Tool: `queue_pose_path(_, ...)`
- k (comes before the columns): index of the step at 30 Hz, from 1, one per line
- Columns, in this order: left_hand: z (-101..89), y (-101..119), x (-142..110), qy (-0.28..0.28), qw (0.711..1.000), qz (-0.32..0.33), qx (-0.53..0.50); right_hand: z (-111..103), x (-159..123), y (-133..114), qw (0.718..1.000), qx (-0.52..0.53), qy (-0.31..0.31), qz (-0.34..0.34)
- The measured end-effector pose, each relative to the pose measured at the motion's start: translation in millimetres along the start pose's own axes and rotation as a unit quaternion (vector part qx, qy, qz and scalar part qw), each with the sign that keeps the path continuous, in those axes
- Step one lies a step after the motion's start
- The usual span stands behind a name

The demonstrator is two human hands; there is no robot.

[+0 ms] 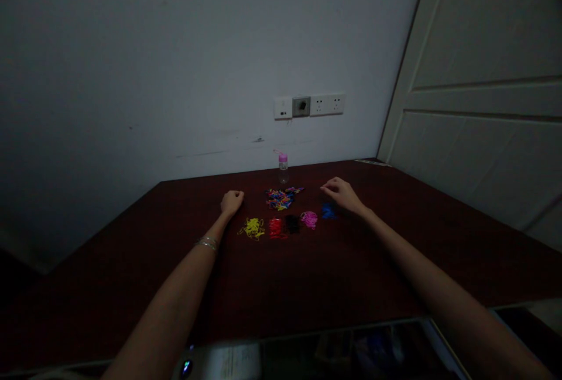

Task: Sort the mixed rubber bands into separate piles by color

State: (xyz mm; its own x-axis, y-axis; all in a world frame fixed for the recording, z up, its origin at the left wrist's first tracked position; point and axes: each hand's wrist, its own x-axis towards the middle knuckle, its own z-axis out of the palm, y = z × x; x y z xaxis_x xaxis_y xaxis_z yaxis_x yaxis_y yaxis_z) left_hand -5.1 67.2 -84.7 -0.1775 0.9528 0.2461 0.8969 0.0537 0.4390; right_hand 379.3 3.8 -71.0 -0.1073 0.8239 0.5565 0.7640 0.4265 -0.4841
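Left hand [232, 201] curls beside stringy yellow bands [253, 228]; I cannot tell its grip. Right hand [343, 194], grip pinched narrow, nears blue bands [328, 212].

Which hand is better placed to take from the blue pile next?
Probably the right hand: it is close to the blue pile, while the left hand is near the yellow pile, at the row's other end.

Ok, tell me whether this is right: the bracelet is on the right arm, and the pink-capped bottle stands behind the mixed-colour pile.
The arm is wrong: the head view shows the bracelet on the left arm. The pink-capped bottle does stand behind the mixed-colour pile.
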Motion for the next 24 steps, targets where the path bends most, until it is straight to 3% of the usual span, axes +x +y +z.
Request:
queue_pose_path(8,1.5,22,1,-0.014,0.999,-0.018,-0.043,-2,-4,60,0.993,-0.075,-0.005,0.088)
queue_pose_path(11,2.7,36,5,-0.021,0.994,0.025,-0.101,2,0,68,0.991,-0.093,-0.015,0.099)
queue_pose_path(14,-3.1,50,7,-0.137,0.973,0.090,-0.159,4,5,70,0.988,-0.114,-0.024,0.104)
queue_pose_path(17,-13.5,62,7,-0.317,0.920,0.148,-0.179,6,10,72,0.983,-0.137,-0.024,0.121)
queue_pose_path(19,-18.9,69,8,-0.399,0.888,0.161,-0.162,8,13,74,0.980,-0.147,-0.020,0.131)
queue_pose_path(21,-21.4,74,9,-0.436,0.876,0.157,-0.136,9,15,76,0.979,-0.151,-0.014,0.135)
queue_pose_path(24,-20.4,80,9,-0.441,0.877,0.157,-0.104,9,18,79,0.977,-0.162,-0.012,0.142)
